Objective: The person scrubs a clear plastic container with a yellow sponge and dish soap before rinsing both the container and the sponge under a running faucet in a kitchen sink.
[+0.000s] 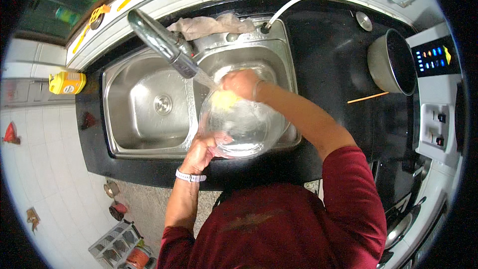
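Over the right basin of the sink, my left hand (200,150) grips the near left rim of a clear, round glass bowl (254,127). My right hand (241,83) is closed on a pale yellow sponge (225,100) and presses it against the far part of the bowl. Water runs from the faucet (172,52) in a stream that lands beside the sponge and right hand. The bowl is wet and see-through, so the edge of its far side is hard to make out.
The left basin (134,119) of the steel sink has a drain strainer (163,104). A grey cloth (211,26) lies behind the faucet. To the right on the black counter are a metal pot (391,65), a wooden chopstick (367,97) and a small metal lid (364,21). A yellow container (67,83) stands far left.
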Motion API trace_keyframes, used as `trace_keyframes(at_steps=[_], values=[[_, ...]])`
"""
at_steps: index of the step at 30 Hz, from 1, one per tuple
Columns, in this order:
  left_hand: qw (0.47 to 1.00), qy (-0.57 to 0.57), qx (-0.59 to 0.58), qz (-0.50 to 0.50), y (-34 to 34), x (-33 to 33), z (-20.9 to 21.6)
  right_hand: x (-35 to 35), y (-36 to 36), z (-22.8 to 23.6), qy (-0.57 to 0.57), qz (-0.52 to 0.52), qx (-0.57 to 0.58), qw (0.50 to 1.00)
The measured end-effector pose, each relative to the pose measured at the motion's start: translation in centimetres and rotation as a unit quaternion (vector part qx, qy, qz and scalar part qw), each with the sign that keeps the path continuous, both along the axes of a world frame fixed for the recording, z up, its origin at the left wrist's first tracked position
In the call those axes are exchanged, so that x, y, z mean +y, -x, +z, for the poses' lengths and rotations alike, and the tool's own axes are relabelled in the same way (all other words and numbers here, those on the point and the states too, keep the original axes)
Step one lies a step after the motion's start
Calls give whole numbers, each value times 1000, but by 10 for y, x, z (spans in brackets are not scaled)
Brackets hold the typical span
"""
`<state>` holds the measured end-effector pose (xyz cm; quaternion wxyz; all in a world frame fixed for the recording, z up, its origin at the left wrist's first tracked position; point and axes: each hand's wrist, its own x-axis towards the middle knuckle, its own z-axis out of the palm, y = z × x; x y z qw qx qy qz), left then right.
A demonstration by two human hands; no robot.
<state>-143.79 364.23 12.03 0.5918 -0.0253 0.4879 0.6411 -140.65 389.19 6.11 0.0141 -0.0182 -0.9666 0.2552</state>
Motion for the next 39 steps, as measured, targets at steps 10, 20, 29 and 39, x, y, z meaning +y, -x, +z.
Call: trace_keyframes(at_steps=[10,20,29,39], values=[[998,-11,66,7,37,1,-28,47,-93,-10,493,-206,-319,782],[959,227,140,96,21,35,-107,28,-107,50,113,-208,-123,964],[847,90,524,11,4,47,-49,20,-132,33,20,-189,99,977],[496,37,857,-138,5,102,-9,-13,-99,43,-116,-193,-90,970]])
